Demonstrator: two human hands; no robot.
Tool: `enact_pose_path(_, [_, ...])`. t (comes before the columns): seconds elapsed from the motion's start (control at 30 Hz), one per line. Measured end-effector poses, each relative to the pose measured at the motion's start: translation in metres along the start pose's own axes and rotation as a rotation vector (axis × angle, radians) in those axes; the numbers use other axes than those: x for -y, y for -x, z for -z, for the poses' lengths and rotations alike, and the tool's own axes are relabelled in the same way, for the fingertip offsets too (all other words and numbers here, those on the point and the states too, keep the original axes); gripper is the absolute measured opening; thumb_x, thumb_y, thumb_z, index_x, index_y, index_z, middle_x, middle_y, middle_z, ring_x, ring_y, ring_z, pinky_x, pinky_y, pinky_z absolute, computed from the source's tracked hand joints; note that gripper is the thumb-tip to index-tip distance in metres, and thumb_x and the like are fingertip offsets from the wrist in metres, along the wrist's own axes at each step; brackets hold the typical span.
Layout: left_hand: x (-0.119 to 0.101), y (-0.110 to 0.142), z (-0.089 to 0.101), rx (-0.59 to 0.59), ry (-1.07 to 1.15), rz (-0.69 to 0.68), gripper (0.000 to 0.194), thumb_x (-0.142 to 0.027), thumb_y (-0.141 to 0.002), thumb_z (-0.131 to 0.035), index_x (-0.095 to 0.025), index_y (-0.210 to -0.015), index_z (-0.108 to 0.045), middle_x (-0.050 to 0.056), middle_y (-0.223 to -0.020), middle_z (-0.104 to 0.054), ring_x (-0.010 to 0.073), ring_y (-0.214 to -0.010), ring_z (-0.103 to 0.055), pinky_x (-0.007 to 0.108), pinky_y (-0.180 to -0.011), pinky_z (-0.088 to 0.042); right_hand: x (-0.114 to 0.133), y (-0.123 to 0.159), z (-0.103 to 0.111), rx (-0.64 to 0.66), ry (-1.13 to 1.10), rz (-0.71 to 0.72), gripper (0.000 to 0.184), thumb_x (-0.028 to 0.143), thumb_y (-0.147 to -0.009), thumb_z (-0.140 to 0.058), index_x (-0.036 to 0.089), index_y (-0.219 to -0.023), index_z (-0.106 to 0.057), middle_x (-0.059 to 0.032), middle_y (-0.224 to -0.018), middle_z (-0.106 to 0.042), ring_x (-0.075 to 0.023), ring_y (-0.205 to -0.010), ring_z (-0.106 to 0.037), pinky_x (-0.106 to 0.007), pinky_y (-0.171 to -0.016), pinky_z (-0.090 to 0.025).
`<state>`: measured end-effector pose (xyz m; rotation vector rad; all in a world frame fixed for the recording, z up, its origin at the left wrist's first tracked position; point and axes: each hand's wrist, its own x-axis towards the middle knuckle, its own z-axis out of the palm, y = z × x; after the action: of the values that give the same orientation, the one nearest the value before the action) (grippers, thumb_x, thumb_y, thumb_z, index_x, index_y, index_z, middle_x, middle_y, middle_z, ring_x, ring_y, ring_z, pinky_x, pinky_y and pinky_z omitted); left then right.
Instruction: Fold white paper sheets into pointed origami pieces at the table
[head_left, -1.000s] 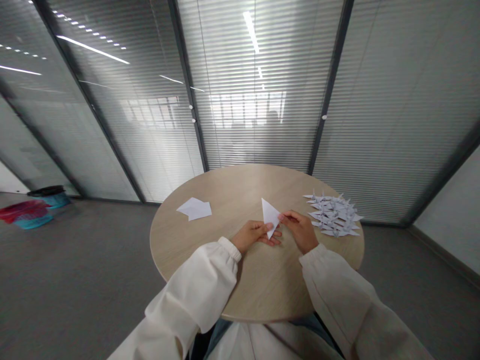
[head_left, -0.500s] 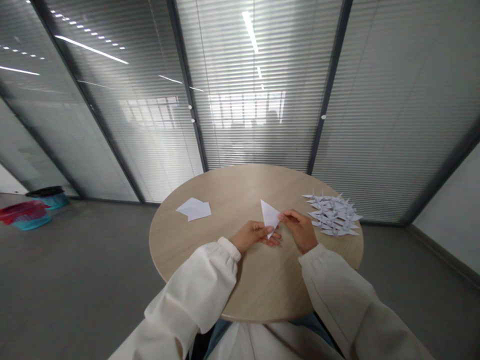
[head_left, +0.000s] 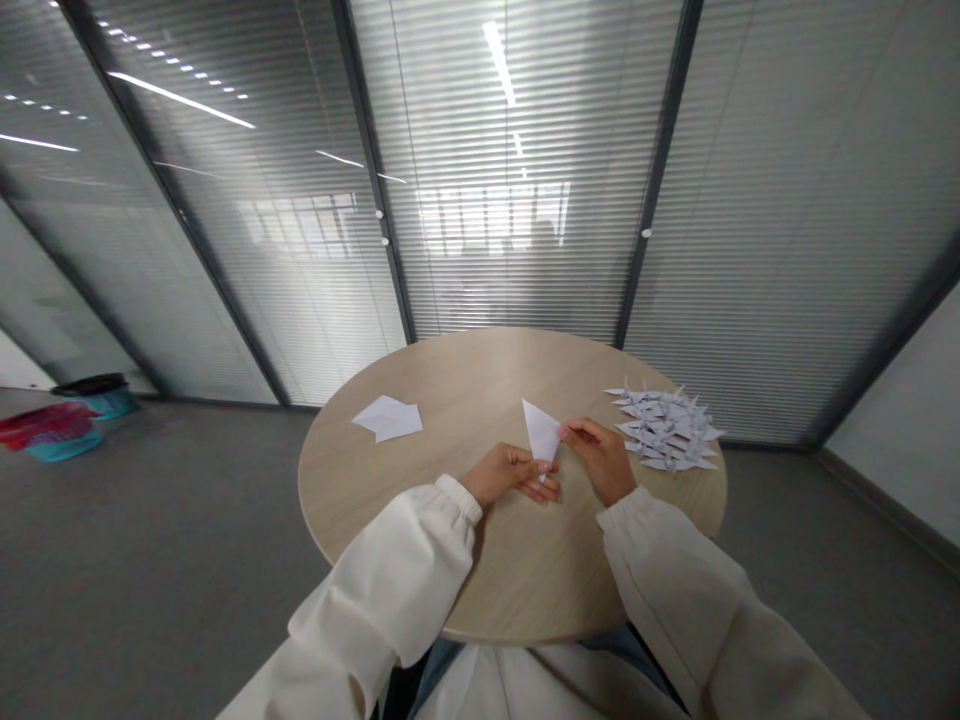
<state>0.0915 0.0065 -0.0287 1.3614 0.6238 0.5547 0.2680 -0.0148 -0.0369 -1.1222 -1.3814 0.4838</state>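
A folded white paper triangle (head_left: 540, 430) stands tilted above the round wooden table (head_left: 465, 375), its tip pointing away from me. My left hand (head_left: 508, 474) pinches its lower corner, and most of that corner is hidden by my fingers. My right hand (head_left: 598, 460) holds its right edge between fingertips and thumb. Just beyond my right hand lies a flat pile of several white origami cranes (head_left: 664, 430). Farther left on the table lie loose white paper sheets (head_left: 388, 418), with neither hand near them.
Cream sleeves cover both my forearms. The round table stands before glass partitions (head_left: 517, 200) with closed blinds. On the grey floor at far left are a teal basket (head_left: 64, 447) holding red cloth and a dark-rimmed bin (head_left: 97, 400).
My left fingers have shifted slightly on the paper's lower corner, covering a little more of it. The right hand, cranes and loose sheets stay about the same, and the view has barely shifted.
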Motion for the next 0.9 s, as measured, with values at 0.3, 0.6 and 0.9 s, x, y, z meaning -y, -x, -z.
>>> enact_pose_path(0.3, [0.003, -0.003, 0.003, -0.002, -0.085, -0.002, 0.044, -0.051, -0.062, -0.073, -0.009, -0.073, -0.067, 0.013, -0.067, -0.071, 0.0194, -0.057, -0.067, 0.029, -0.057, -0.052, -0.002, 0.000, 0.000, -0.025, -0.018, -0.016, 0.025, 0.042, -0.076, -0.060, 0.018, -0.075, -0.066, -0.0028, -0.073, -0.066, -0.0181, -0.070, -0.060, -0.028, -0.067, -0.045])
enact_pose_path(0.6, [-0.001, -0.003, -0.001, -0.082, 0.013, -0.163, 0.053, -0.056, -0.071, -0.063, -0.008, -0.094, -0.064, 0.016, -0.086, -0.070, 0.0231, -0.077, -0.067, 0.034, -0.071, -0.052, -0.002, 0.000, 0.000, 0.026, -0.020, -0.042, 0.026, 0.042, -0.077, -0.060, 0.017, -0.075, -0.067, -0.0027, -0.072, -0.068, -0.0184, -0.069, -0.061, -0.028, -0.066, -0.046])
enact_pose_path(0.9, [-0.010, -0.008, 0.010, -0.394, -0.018, -0.394, 0.036, -0.039, -0.059, -0.078, -0.011, -0.079, -0.067, 0.006, -0.076, -0.068, 0.0157, -0.068, -0.061, 0.025, -0.065, -0.047, 0.002, 0.003, -0.003, 0.107, 0.084, 0.016, 0.024, 0.041, -0.078, -0.058, 0.019, -0.076, -0.068, -0.0027, -0.077, -0.069, -0.0193, -0.076, -0.062, -0.029, -0.072, -0.046])
